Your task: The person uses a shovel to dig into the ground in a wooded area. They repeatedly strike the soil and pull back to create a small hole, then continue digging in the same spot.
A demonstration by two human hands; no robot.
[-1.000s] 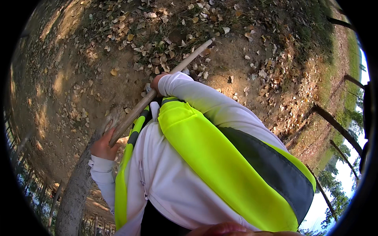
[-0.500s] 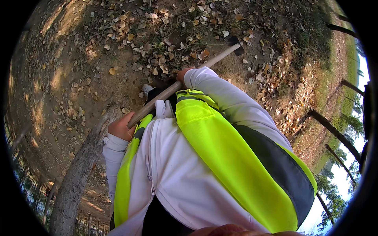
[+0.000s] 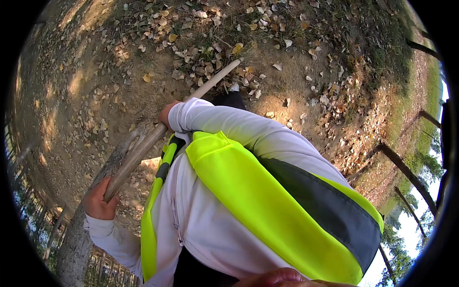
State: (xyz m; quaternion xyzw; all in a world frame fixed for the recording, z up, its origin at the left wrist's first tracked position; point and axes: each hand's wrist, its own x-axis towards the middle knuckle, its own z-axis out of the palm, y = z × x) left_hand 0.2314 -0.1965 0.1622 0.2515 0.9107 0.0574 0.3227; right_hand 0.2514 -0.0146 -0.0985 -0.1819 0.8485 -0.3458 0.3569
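A hoe with a long pale wooden handle [image 3: 142,149] runs slantwise across in front of me, from lower left to upper right. My left hand [image 3: 100,201] is closed round its near butt end, beside a tree trunk. Farther up the shaft, my right hand [image 3: 168,115] grips it, partly covered by the white sleeve [image 3: 210,115]. The handle's far end points at leaf-strewn ground; no blade can be made out there now.
A grey tree trunk [image 3: 88,220] rises close on the left, near my left hand. Dry leaves [image 3: 191,43] and grass tufts cover the bare soil ahead. My dark-clad leg and shoe [image 3: 233,91] show beyond the right sleeve. More trunks [image 3: 406,167] stand at right.
Both hands have moved left with the hoe, the left hand also back toward me. The handle's far end has come left, and its dark blade no longer shows.
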